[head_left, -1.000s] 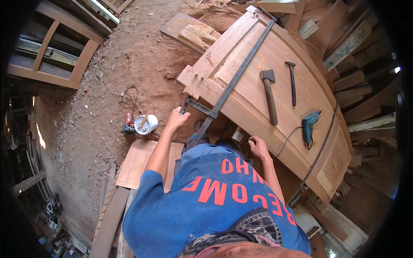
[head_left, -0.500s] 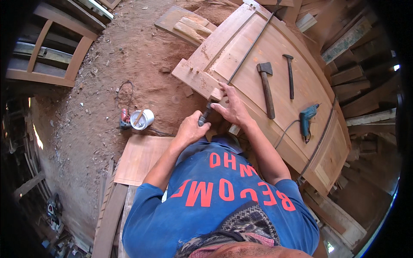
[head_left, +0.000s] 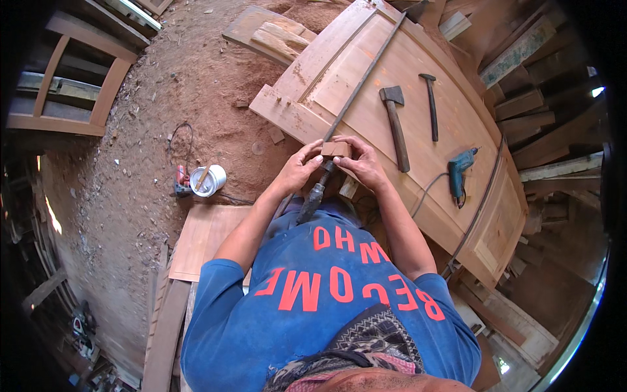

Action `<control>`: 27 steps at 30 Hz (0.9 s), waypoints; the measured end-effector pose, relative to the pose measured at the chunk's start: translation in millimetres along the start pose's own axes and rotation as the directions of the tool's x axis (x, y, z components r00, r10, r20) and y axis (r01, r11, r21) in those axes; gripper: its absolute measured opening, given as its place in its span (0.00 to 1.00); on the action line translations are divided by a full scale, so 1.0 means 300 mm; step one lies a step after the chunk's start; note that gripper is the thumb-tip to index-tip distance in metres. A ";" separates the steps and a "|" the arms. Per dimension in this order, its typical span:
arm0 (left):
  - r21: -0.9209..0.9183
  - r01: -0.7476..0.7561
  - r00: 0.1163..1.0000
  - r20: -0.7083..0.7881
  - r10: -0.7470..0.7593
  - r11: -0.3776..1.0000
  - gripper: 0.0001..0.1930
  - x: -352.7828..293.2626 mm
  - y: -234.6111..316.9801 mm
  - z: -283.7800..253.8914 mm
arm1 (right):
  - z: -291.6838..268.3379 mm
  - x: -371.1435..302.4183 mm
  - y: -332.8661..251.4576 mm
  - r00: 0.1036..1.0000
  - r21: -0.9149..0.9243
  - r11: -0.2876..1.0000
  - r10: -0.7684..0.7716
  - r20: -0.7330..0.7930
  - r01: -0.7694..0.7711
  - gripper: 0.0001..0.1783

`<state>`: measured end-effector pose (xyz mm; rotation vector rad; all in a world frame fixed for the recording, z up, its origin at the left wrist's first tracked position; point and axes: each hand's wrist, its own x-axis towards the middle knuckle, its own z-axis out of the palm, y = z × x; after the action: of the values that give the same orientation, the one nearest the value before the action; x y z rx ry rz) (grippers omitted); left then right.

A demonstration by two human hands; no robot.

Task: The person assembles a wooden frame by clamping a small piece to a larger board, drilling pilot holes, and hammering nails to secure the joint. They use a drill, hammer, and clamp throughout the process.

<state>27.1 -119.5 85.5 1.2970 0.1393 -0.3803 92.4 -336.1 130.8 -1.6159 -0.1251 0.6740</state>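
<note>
My left hand (head_left: 302, 170) and my right hand (head_left: 364, 166) pinch a small wooden block (head_left: 336, 149) from either side, at the near edge of a large panelled wooden door (head_left: 450, 147). Across the door runs the metal bar of a long bar clamp (head_left: 366, 86). Its dark screw handle (head_left: 313, 200) points down toward my body, just below the block, with neither hand on it. Whether the block touches the door edge is hidden by my fingers.
On the door lie an axe (head_left: 396, 127), a hammer (head_left: 432, 108) and a corded teal drill (head_left: 461, 171). A second clamp bar (head_left: 482, 206) crosses its right part. A white bucket (head_left: 208, 181) and a red corded tool (head_left: 181, 183) stand left; stacked timber (head_left: 522, 111) lines the right.
My left hand has let go of the clamp handle and moved up to the block. The block has turned, and my right hand has shifted to its right side.
</note>
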 end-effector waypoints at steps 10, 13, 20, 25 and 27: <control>0.266 -0.044 0.997 0.065 0.028 0.963 0.23 0.088 -0.054 0.058 | -0.101 -0.067 0.024 0.997 -0.300 0.952 -0.073 -0.039 0.057 0.28; 0.250 -0.070 0.997 0.048 0.060 0.966 0.20 0.091 -0.061 0.074 | -0.126 -0.056 0.045 0.992 -0.339 0.933 -0.127 -0.006 0.117 0.27; 0.165 -0.002 0.994 0.107 -0.016 0.986 0.20 0.113 -0.060 0.061 | -0.204 -0.038 0.065 0.982 -0.013 0.990 0.139 0.127 -0.138 0.26; 0.086 0.042 0.972 0.225 -0.061 0.995 0.20 0.121 -0.030 0.041 | -0.223 -0.043 0.047 0.977 0.273 0.944 0.150 0.150 -0.187 0.27; 0.089 0.035 0.973 0.223 -0.055 0.995 0.20 0.119 -0.018 0.055 | -0.212 -0.048 0.079 0.984 0.372 0.911 0.154 0.087 -0.175 0.27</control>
<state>56.5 -143.4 74.0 1.3261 -0.0397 -0.5745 104.7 -402.3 114.2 -1.2427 0.0995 0.8195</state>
